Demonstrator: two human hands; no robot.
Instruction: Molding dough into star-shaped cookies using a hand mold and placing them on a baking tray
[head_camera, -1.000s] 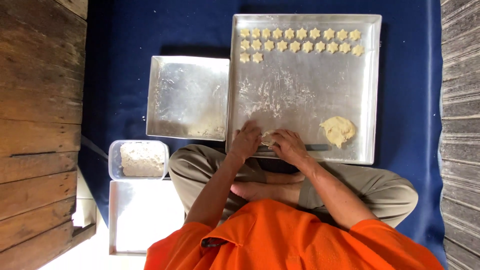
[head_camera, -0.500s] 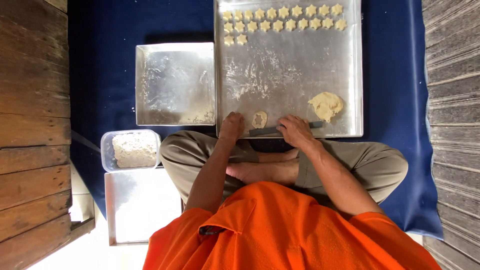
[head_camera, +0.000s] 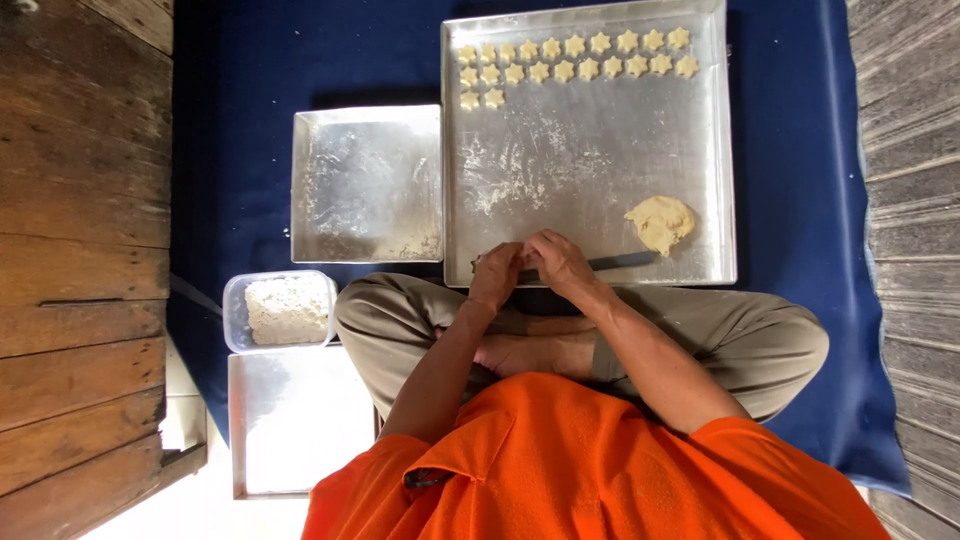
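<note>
Both hands meet at the near edge of the big tray (head_camera: 590, 180), close to its near left corner. The left hand (head_camera: 497, 275) and the right hand (head_camera: 560, 262) are curled toward each other with fingertips touching, closed around something small between them; what they pinch is hidden by the fingers, so it cannot be told. A dark, thin tool (head_camera: 620, 262) lies along the tray's near edge, running from under the right hand toward the near right corner.

Near that right corner, just beyond the tool, sits a lump of pale dough (head_camera: 660, 220), apart from the hands. The middle of the tray is dusted with flour. Along the far edge lie rows of small star-shaped pieces (head_camera: 570, 58): two full rows across and a short third row of two at the far left corner.

To the left, touching the big tray's side, is a smaller tray (head_camera: 365, 185). Nearer the person's left knee stands a clear tub (head_camera: 285, 310) holding pale crumbly stuff, and next to it, closer still, a flat tray (head_camera: 295, 420). All rest on a blue cloth (head_camera: 230, 120) over wooden boards (head_camera: 80, 200).
</note>
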